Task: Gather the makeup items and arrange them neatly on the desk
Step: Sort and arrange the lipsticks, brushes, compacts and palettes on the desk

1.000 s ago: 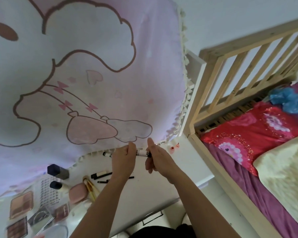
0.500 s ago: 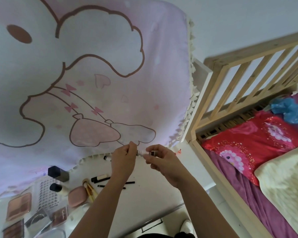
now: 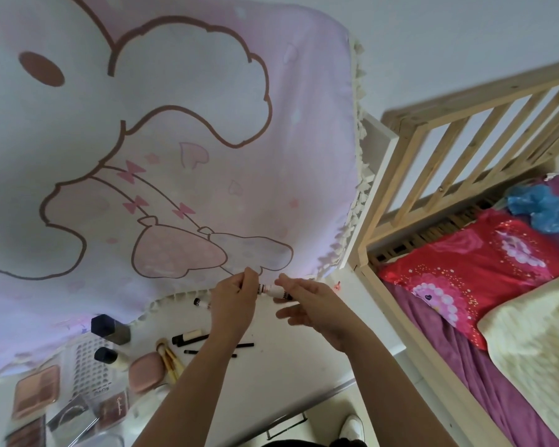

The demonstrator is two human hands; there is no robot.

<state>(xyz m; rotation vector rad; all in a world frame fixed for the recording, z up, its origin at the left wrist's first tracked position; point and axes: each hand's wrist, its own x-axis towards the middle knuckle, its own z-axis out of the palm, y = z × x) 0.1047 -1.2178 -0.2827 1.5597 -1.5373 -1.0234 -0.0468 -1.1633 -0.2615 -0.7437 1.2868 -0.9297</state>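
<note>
At the eight o'clock corner of the view, a brown palette (image 3: 36,391) lies flat on the white desk (image 3: 271,382). A sheet of nail tips (image 3: 89,366) sits just beside it at its three o'clock. A dark square bottle (image 3: 110,329) stands at the sheet's one o'clock, under the fringe of the hanging cartoon cloth (image 3: 175,140). A black-capped bottle (image 3: 110,358) lies near it at its six o'clock. At that bottle's three o'clock are a pink compact (image 3: 146,371) and a bunch of brushes (image 3: 168,359), touching each other. A cream stick (image 3: 189,337) with a black cap and two thin black pencils (image 3: 247,344) lie at the brushes' two o'clock, the pencils partly behind the left forearm. A short white tube (image 3: 202,301) peeks out at nine o'clock of the left hand (image 3: 236,301).

The left hand is raised at six o'clock of the cloth. Its thumb and forefinger pinch the left end of a small tube (image 3: 273,290), and its other fingers are curled in. The small tube lies level in the air between the two hands, above the far side of the desk and clear of it. The right hand (image 3: 317,308), at the tube's three o'clock, pinches the dark capped end between thumb and forefinger. Its lower fingers are straight, slightly spread and blurred.

At two o'clock stands a wooden bed frame (image 3: 433,150). A red pillow (image 3: 484,272) lies inside it at three o'clock, and a cream blanket (image 3: 536,350) at four o'clock.
</note>
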